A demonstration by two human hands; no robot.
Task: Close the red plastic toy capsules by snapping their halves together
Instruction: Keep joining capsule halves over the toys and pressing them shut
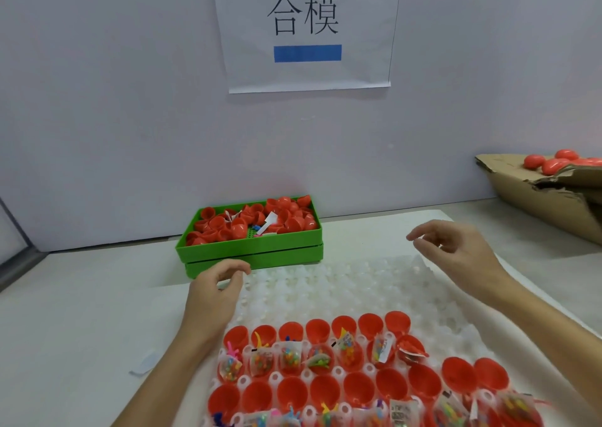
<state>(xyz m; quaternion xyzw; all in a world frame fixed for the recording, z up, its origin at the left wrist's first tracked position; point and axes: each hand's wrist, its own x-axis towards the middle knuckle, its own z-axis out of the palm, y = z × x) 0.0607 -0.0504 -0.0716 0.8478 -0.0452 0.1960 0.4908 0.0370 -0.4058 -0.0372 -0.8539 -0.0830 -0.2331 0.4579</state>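
The white table (81,296) fills the lower half of the frame, backed by a pale wall carrying a paper sign (306,29) at top centre.

On the table, from centre to the bottom edge, lies a translucent white moulded tray (342,283) with rows of sockets. It seems meant to hold each capsule half upright and open so both hands stay free. Its far rows are bare; the near rows hold the open red capsule halves (325,390), mouths up, with small bagged toys (260,361) sitting in alternate rows. None in the tray is closed yet.

At the right edge, a torn cardboard box (537,198) holds several closed red capsules (553,162), probably finished ones kept within reach of the right arm.

At centre, against the wall, stacked green trays (250,254) carry a heap of loose red halves (254,221) and scraps of paper, likely the supply of caps.

The right hand (456,247) hovers above the tray's far right, fingers loosely spread, pinching nothing.

The left hand (215,289) hangs just before the green trays, fingers curled inward, thumb near the fingertips, empty as far as can be seen. Both seem poised between picks, most likely to reach for the next halves.
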